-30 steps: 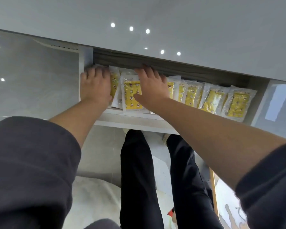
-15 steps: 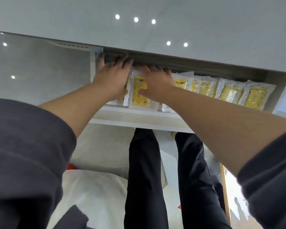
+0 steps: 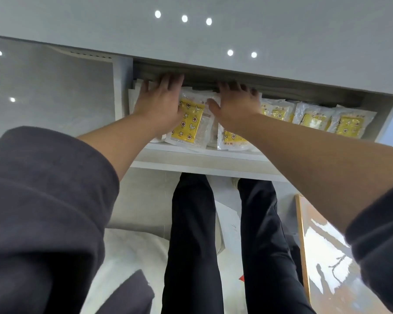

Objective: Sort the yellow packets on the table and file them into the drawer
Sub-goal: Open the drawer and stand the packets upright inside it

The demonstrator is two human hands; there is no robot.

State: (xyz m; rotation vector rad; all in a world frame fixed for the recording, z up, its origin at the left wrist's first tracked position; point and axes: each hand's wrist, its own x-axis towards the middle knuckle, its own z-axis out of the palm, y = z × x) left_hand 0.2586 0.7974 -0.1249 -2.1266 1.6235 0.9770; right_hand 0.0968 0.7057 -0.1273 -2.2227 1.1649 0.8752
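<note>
Head view shows both of my hands inside the open drawer (image 3: 123, 91), just under the front edge of the table (image 3: 281, 30). My left hand (image 3: 159, 105) lies with its fingers straight and spread, palm flat on the packets at the drawer's left end, and grips nothing. My right hand (image 3: 236, 103) has the same posture, flat on the packets just right of the star-printed packet (image 3: 188, 123), which lies exposed between the two hands. More yellow packets (image 3: 313, 117) lie in an overlapping row toward the drawer's right end, clear of both hands. No packet is visible on the table top.

I judge the step in hand to be levelling and squaring the filed packets at the left end.

1. Press with flat palms, not fingertips. The glossy wrappers will likely slide over one another under a point load.
2. Push toward the back with both hands evenly, so the group does not skew.
3. Match the overlap of the right-hand row.
4. Check that no packet edge rides above the drawer front (image 3: 202, 155). A raised edge could snag under the table on closing.

The drawer's back is in shadow, so I cannot tell how far the packets reach.
</note>
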